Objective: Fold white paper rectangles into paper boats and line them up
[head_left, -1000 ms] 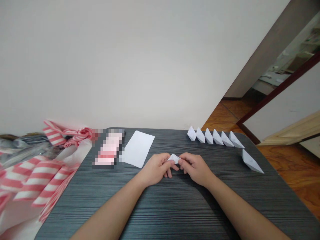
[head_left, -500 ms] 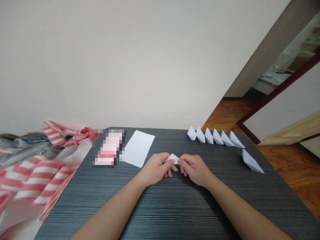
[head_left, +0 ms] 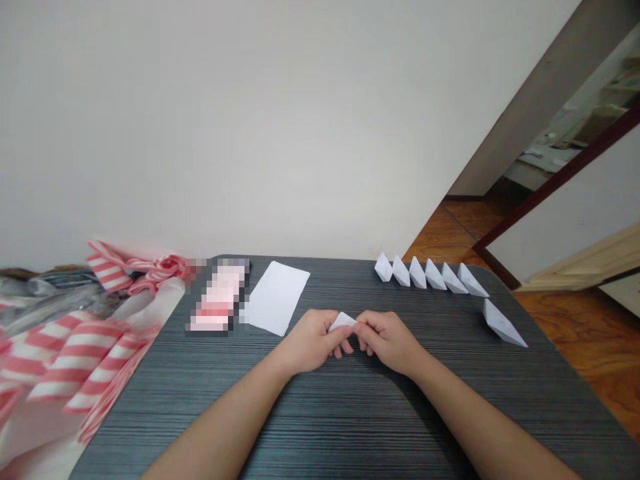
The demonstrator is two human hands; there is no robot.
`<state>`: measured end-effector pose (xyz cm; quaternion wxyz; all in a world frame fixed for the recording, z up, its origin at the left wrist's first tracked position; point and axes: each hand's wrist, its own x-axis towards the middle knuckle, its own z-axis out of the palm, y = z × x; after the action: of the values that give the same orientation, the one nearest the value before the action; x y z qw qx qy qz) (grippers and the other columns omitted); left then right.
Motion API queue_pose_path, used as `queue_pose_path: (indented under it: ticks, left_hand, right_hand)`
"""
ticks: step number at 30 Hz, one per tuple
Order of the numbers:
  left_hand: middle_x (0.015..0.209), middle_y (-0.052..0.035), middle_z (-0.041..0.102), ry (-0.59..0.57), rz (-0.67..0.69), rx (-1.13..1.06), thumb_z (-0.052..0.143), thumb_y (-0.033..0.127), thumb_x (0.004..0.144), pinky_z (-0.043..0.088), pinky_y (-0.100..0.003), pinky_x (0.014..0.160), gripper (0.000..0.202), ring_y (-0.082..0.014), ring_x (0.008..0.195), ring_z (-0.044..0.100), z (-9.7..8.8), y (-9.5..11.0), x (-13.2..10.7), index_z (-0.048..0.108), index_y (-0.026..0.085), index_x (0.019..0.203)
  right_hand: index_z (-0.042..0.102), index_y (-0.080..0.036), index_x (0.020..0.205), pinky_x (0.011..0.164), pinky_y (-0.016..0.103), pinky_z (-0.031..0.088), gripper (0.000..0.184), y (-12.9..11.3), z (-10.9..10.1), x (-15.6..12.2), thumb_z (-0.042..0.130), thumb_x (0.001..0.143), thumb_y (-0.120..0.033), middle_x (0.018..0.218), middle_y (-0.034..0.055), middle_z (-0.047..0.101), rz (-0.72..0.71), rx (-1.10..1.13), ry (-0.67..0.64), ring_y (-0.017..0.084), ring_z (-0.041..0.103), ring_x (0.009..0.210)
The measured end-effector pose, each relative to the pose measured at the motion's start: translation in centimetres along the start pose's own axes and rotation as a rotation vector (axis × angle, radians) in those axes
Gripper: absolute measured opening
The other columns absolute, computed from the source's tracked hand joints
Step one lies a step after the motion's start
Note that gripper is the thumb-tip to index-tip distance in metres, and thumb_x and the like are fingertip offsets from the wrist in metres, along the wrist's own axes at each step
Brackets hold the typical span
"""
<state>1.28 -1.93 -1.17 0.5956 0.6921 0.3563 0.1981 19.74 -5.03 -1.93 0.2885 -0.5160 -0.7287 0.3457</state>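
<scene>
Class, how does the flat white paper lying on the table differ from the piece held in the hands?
The flat white paper lies on the table; the held piece is gripped by the left hand and the right hand. The flat white paper shows a broad face; the held piece looks much smaller. Both are white.

The folded paper has shifted slightly leftward.
</scene>
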Motion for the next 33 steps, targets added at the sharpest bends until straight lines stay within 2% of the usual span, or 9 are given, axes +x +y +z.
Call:
queue_pose_path:
  ticks: [9,13,18,23,33]
  left_hand:
    - [0.071,-0.0054,0.067,0.054,0.016,-0.039,0.045,0.040,0.085,0.043,-0.021,0.048,0.033,-0.0106,0.053,0.057,0.1,-0.4,0.2,0.062,0.012,0.078]
    - [0.068,-0.0053,0.066,0.019,-0.007,-0.128,0.043,0.041,0.087,0.043,-0.020,0.047,0.035,-0.0106,0.052,0.058,-0.1,-0.5,0.3,0.061,0.012,0.081]
    - [0.081,-0.0093,0.069,0.037,-0.016,-0.162,0.041,0.044,0.087,0.040,-0.019,0.044,0.038,-0.0098,0.050,0.059,-0.1,-0.8,0.4,0.059,0.011,0.081]
    - [0.082,-0.0100,0.069,0.036,-0.008,-0.220,0.043,0.045,0.086,0.044,-0.021,0.047,0.037,-0.0098,0.051,0.059,0.0,-1.0,0.5,0.058,0.011,0.083]
    - [0.082,-0.0106,0.069,0.053,-0.030,-0.274,0.044,0.043,0.086,0.042,-0.020,0.043,0.035,-0.0106,0.049,0.060,-0.2,-1.1,0.6,0.056,0.011,0.090]
  right_hand:
    - [0.053,-0.018,0.066,0.046,0.019,0.041,0.027,-0.2,-0.1,-0.1,0.044,0.089,-0.028,0.051,-0.0030,0.056,0.087,0.108,-0.002,0.008,0.052,0.042]
    - [0.052,-0.017,0.066,0.046,0.019,0.041,0.027,0.0,-0.2,-0.1,0.043,0.089,-0.029,0.052,-0.0029,0.057,0.112,0.144,0.020,0.008,0.052,0.042]
    - [0.053,-0.017,0.065,0.046,0.019,0.041,0.029,0.0,-0.2,-0.1,0.044,0.089,-0.030,0.050,-0.0033,0.057,0.125,0.172,0.034,0.008,0.052,0.041]
    - [0.053,-0.017,0.064,0.047,0.020,0.041,0.030,0.1,-0.2,-0.1,0.044,0.089,-0.031,0.050,-0.0033,0.056,0.126,0.175,0.060,0.009,0.052,0.041]
    - [0.052,-0.018,0.067,0.045,0.019,0.041,0.027,0.9,0.0,0.1,0.046,0.088,-0.033,0.053,-0.0026,0.057,0.154,0.236,0.072,0.009,0.051,0.042]
